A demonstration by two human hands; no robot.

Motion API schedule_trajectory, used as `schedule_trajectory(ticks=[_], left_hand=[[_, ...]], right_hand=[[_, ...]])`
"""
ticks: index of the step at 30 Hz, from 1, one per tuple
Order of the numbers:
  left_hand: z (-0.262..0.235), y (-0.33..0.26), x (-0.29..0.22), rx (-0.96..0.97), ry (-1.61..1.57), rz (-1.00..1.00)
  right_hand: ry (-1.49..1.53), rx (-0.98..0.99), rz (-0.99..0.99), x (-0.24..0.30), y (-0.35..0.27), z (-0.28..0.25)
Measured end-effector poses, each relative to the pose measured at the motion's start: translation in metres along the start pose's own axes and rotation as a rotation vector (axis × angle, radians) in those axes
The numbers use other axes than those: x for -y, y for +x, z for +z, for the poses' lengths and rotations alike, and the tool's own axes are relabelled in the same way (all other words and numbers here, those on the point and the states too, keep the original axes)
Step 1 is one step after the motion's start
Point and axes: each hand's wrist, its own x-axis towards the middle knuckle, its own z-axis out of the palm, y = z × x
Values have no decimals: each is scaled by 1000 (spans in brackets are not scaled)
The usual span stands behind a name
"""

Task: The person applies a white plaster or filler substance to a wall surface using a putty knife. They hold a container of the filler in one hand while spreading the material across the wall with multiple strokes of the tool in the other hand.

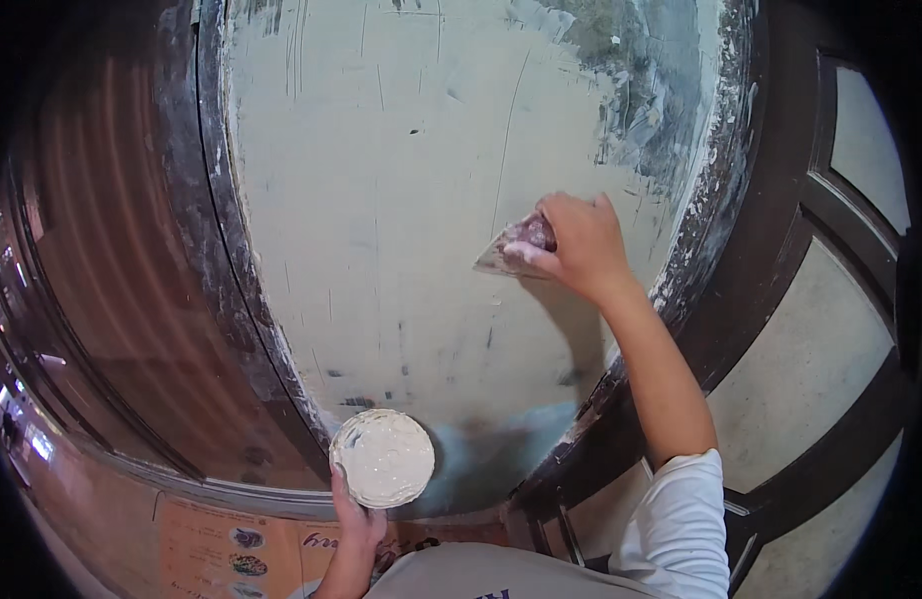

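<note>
My right hand [583,245] is closed around the handle of a putty knife [503,252]. Its wide blade lies against or very near the wall panel [381,220], pointing left; exact contact I cannot tell. Cream filler covers most of this panel, with thin scratches and dark specks showing. In my left hand [358,519], low and left of the middle, is a round tub of cream filler [386,459], its top facing me. The fingers under the tub are mostly hidden.
Grey-blue patches [636,110] show at the panel's upper right. Dark, filler-smeared frame strips [710,200] border it. A dark panelled door [780,270] stands at right, brown glossy panes [132,270] at left. A printed orange-brown sheet [207,549] lies on the floor.
</note>
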Motion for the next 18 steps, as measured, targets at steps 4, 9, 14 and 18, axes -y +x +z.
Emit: schedule_trajectory(ticks=[4, 9, 14, 18], left_hand=[[0, 1, -2, 7, -14, -1], [4, 1, -4, 49, -22, 42], [15, -4, -14, 52, -5, 39], [22, -9, -16, 40, 13, 74]], right_hand=[[-39, -47, -10, -12, 34, -21], [-147, -150, -30, -35, 74, -51], [-207, -255, 96, -58, 120, -89], [-167, -455, 198, -79, 139, -119]])
